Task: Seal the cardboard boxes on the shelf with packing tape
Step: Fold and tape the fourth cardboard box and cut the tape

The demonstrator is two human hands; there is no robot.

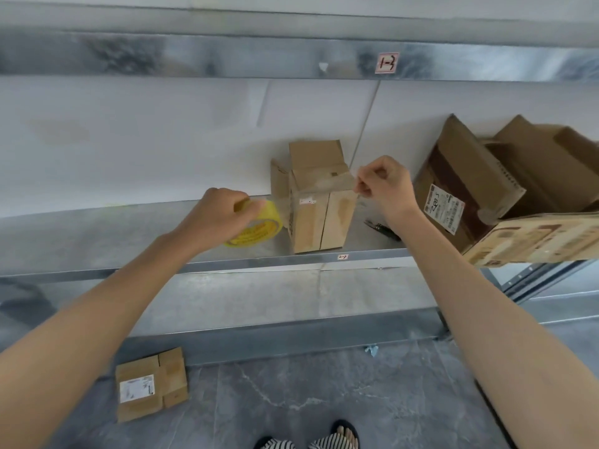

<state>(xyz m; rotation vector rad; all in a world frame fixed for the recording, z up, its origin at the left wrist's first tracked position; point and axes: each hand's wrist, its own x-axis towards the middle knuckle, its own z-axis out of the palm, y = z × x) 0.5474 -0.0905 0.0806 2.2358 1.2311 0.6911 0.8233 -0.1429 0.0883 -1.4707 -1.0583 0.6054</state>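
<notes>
The right hand (pixel 385 186) pinched the free end of a clear tape strip (pixel 324 188) between thumb and curled fingers, just beside the upper right corner of the small box (pixel 321 225). The left hand (pixel 220 210) gripped the yellow tape roll (pixel 259 226) at the box's left side, so the strip ran stretched across the box's front face, near its top. The box stood upright on the metal shelf (pixel 113 238), close to the front edge, with its top flaps standing open.

The step in hand seemed to be laying a band of tape across the box. The next move would likely call for keeping the strip taut, pressing it flat onto the cardboard and then parting it from the roll. The raised flaps looked in need of folding down too.

A larger labelled box (pixel 453 196) leaned on the shelf to the right. A small dark tool (pixel 379 226) lay behind the right wrist, too unclear to name. Another box (pixel 150 384) lay on the grey stone floor (pixel 291 400) below, and a white wall (pixel 162 140) backed the shelf.
</notes>
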